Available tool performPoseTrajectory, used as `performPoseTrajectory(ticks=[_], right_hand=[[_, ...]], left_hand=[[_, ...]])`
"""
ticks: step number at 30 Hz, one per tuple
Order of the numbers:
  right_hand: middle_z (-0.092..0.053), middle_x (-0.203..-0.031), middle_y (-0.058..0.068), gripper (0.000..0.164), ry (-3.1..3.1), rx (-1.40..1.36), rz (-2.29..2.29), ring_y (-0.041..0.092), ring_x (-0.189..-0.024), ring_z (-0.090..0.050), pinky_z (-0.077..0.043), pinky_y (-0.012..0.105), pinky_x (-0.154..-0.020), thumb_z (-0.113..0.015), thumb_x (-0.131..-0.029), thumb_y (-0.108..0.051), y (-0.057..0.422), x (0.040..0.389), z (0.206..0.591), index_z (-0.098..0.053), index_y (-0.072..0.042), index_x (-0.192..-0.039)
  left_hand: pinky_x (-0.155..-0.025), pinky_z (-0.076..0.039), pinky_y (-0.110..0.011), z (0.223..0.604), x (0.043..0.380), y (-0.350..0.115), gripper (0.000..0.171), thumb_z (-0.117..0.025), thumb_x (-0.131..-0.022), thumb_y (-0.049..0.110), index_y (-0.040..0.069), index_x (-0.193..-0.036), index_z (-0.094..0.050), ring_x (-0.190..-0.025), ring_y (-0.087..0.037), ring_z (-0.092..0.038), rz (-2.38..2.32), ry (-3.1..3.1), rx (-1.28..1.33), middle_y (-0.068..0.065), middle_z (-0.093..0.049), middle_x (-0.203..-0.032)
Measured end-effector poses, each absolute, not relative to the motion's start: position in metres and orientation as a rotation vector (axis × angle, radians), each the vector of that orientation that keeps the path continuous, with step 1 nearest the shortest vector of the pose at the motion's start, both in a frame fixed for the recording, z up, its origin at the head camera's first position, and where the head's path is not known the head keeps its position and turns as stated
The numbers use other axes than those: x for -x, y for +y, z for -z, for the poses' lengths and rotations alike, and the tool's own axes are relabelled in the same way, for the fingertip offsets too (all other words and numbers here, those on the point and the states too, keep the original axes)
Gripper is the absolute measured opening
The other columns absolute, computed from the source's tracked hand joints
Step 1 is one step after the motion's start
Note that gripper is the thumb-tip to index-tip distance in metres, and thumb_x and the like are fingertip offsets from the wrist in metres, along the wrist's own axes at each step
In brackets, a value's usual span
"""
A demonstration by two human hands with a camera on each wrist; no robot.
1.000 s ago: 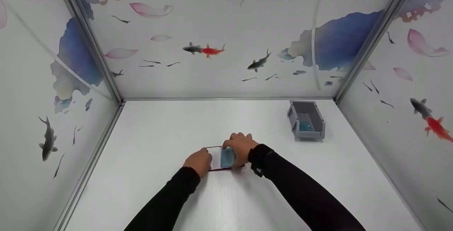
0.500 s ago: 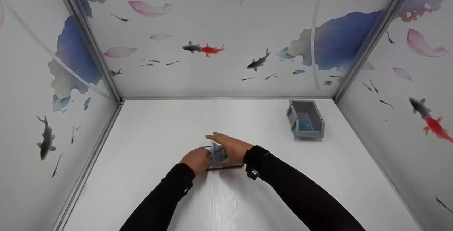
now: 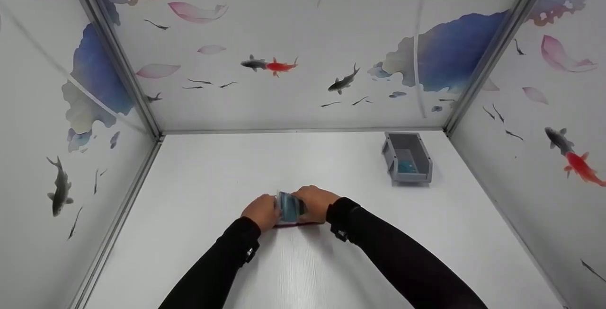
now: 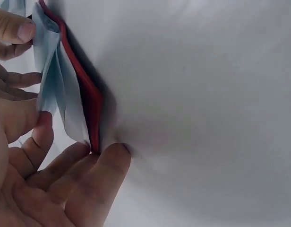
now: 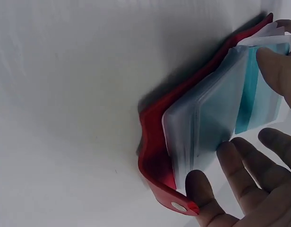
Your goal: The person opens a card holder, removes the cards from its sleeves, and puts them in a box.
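Observation:
A red card holder [image 5: 159, 163] with a snap button on its flap lies open on the white table, between both hands. Its clear plastic sleeves [image 5: 202, 118] stand raised and fanned, and a teal card [image 5: 261, 104] shows among them. My left hand [image 3: 262, 212] grips the left side, with fingertips at the red cover's edge and at the upright leaves in the left wrist view. From the other side my right hand [image 3: 318, 202] holds the sleeve stack, thumb over the teal part and fingertips along the sleeve edges. In the head view the hands hide most of the cover.
A grey open bin [image 3: 408, 160] with teal cards or packets [image 3: 405, 166] inside stands at the back right of the white table [image 3: 227, 172]. White panels [image 3: 303, 105] printed with fish and petals enclose the back and both sides.
The right hand has swung left across the holder with fingers extended, then drawn back right. The light blue leaf that lay flat at the right now stands up between the hands.

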State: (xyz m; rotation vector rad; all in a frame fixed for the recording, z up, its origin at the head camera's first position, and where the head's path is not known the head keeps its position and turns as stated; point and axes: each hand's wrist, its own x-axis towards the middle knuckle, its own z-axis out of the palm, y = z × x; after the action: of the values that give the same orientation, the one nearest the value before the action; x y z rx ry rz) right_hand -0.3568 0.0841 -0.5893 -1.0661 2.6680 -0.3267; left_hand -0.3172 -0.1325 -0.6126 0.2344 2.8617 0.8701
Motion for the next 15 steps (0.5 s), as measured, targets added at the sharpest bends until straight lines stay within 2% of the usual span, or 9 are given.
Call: performPoseTrajectory(ticks=[2, 5, 7, 9, 11, 15], right_hand=[[-0.076, -0.141, 0.011, 0.062, 2.687, 1.066, 0.292, 0.026, -0.124, -0.070, -0.061, 0.040, -0.109, -0.093, -0.096, -0.027, 0.083, 0.357, 0.593, -0.070, -0.010, -0.151], [-0.071, -0.147, 0.011, 0.073, 2.726, 1.068, 0.251, 0.029, -0.128, -0.068, -0.061, 0.041, -0.110, -0.097, -0.091, -0.037, 0.079, 0.357, 0.597, -0.068, -0.012, -0.154], [-0.069, -0.152, 0.009, 0.077, 2.752, 1.063, 0.218, 0.029, -0.129, -0.066, -0.062, 0.045, -0.109, -0.098, -0.090, -0.043, 0.076, 0.357, 0.598, -0.067, -0.015, -0.156], [-0.070, -0.153, 0.007, 0.079, 2.773, 1.068, 0.190, 0.029, -0.129, -0.066, -0.062, 0.049, -0.108, -0.098, -0.089, -0.045, 0.072, 0.357, 0.599, -0.068, -0.017, -0.156], [-0.074, -0.149, 0.004, 0.076, 2.793, 1.076, 0.176, 0.027, -0.126, -0.066, -0.062, 0.052, -0.104, -0.099, -0.087, -0.042, 0.068, 0.357, 0.600, -0.070, -0.018, -0.153], [-0.080, -0.136, 0.002, 0.066, 2.793, 1.075, 0.217, 0.026, -0.117, -0.067, -0.061, 0.054, -0.098, -0.100, -0.085, -0.036, 0.063, 0.358, 0.600, -0.077, -0.018, -0.144]], left_hand=[[-0.090, -0.062, -0.045, 0.616, 0.317, -0.131, 0.006, -0.076, -0.102, 0.007, 0.002, -0.106, -0.077, -0.089, -0.020, -0.067, -0.844, 2.891, -0.217, -0.011, -0.079, -0.107], [-0.098, -0.064, -0.049, 0.618, 0.316, -0.129, 0.026, -0.082, -0.100, 0.005, -0.004, -0.123, -0.074, -0.103, -0.027, -0.074, -0.809, 2.936, -0.198, -0.017, -0.079, -0.116], [-0.101, -0.063, -0.049, 0.619, 0.315, -0.127, 0.037, -0.084, -0.099, 0.003, -0.005, -0.132, -0.070, -0.108, -0.030, -0.075, -0.777, 2.964, -0.205, -0.019, -0.077, -0.120], [-0.099, -0.064, -0.048, 0.619, 0.314, -0.126, 0.043, -0.083, -0.098, 0.000, -0.004, -0.138, -0.067, -0.106, -0.030, -0.074, -0.746, 2.992, -0.232, -0.021, -0.074, -0.122], [-0.094, -0.064, -0.046, 0.620, 0.315, -0.124, 0.035, -0.080, -0.099, -0.004, -0.003, -0.133, -0.071, -0.099, -0.028, -0.071, -0.715, 3.005, -0.262, -0.021, -0.072, -0.120], [-0.087, -0.064, -0.047, 0.638, 0.323, -0.128, 0.010, -0.074, -0.099, -0.005, -0.001, -0.107, -0.078, -0.089, -0.026, -0.069, -0.645, 3.053, -0.310, -0.021, -0.072, -0.113]])
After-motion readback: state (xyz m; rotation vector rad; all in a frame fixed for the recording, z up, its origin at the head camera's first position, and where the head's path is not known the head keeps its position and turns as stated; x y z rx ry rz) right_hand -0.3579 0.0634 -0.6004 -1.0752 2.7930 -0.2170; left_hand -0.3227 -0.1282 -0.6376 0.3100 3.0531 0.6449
